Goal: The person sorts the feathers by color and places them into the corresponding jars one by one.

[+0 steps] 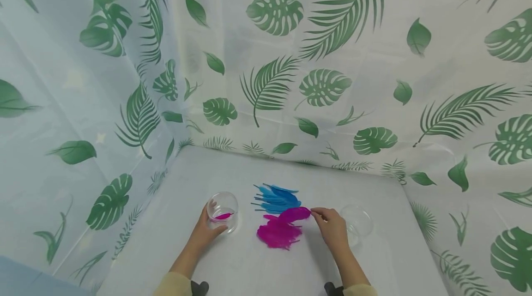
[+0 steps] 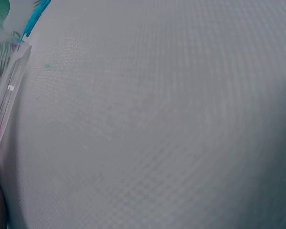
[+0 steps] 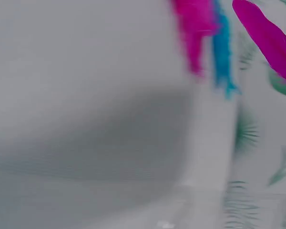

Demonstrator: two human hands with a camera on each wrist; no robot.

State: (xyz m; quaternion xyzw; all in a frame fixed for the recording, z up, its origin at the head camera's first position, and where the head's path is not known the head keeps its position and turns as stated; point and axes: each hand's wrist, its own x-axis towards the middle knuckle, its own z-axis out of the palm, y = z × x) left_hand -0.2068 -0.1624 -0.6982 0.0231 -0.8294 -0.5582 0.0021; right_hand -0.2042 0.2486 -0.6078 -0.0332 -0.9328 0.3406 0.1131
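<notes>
My left hand (image 1: 202, 232) grips a clear round cup (image 1: 235, 204), fingers behind it and thumb in front. Inside the cup lies a magenta feather (image 1: 223, 216). The left wrist view catches only the cup's side (image 2: 13, 86) at its left edge. Between thumb and fingertips, my right hand (image 1: 334, 230) pinches the quill of another magenta feather (image 1: 295, 214), raised over the table in the right wrist view. Below and left of that hand is a pile of magenta feathers (image 1: 276, 235). Just beyond it lies a bunch of blue feathers (image 1: 275, 199).
A second clear round piece (image 1: 362, 219), a cup or a lid, stands on the white table (image 1: 232, 268) just right of my right hand. Leaf-printed curtains (image 1: 274, 102) hang behind the table and along its left side.
</notes>
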